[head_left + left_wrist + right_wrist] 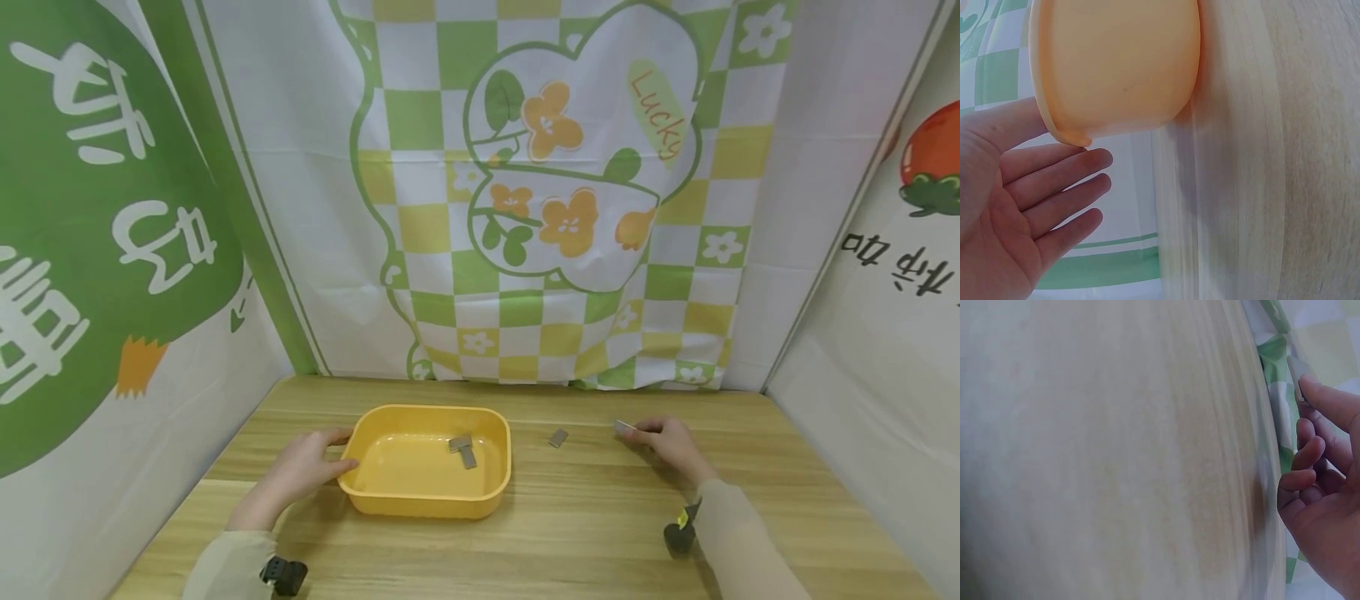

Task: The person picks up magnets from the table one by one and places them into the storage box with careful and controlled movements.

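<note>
At the left end of a yellow plastic basin [431, 507], my left hand [303, 468] holds the rim. In the left wrist view its thumb goes over the basin's edge [1054, 122], while the fingers [1063, 203] extend outside the wall. Two small flat grey rectangular pieces [468, 457] lie inside the basin, one overlapping the other. My right hand [670, 446], off to the right, pinches a similar thin grey piece [1297, 372] between thumb and forefinger, its other fingers curled in. Another grey piece [558, 438] lies on the table between basin and right hand.
The wooden table [585, 533] ends at a checked fabric backdrop [555, 350]. Printed fabric walls stand at the left [247, 400] and right [862, 350]. Each wrist wears a small black device, one on the left [285, 575] and one on the right [678, 540].
</note>
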The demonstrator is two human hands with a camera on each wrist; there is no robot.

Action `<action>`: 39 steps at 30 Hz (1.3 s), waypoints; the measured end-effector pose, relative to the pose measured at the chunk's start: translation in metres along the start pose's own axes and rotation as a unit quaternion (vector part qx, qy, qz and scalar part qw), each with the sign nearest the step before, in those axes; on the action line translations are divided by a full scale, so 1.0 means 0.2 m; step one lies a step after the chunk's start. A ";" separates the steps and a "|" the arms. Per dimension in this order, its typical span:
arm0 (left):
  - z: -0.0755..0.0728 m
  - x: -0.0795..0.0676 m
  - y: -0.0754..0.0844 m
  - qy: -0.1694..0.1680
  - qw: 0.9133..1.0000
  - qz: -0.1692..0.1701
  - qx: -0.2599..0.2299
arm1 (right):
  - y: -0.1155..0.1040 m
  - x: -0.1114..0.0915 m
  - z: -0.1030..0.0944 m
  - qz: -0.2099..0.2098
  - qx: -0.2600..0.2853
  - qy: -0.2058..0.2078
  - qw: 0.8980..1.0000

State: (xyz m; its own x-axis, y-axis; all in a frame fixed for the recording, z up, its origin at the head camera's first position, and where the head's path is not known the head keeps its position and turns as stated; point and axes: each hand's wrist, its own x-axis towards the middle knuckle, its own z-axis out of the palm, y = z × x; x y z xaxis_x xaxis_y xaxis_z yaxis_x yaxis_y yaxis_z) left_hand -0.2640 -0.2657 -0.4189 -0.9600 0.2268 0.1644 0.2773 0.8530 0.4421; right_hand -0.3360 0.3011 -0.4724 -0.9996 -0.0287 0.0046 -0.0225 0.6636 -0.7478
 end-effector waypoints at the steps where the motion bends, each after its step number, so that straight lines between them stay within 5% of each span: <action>1: 0.00 0.00 0.00 -0.001 1.000 -0.001 0.001 | -0.01 0.00 0.00 0.000 0.003 0.000 1.000; 39: 0.00 0.00 0.00 0.000 1.000 -0.002 0.005 | -0.21 -0.01 0.05 -0.054 -0.002 0.030 0.998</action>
State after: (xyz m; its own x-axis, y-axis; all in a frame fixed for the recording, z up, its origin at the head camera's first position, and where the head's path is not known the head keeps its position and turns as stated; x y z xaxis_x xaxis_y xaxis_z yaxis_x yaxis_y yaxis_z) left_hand -0.2643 -0.2654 -0.4187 -0.9612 0.2223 0.1632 0.2722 0.8592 0.4331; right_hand -0.3319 0.2656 -0.4486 -0.9906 -0.0549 0.1254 -0.1301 0.6614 -0.7387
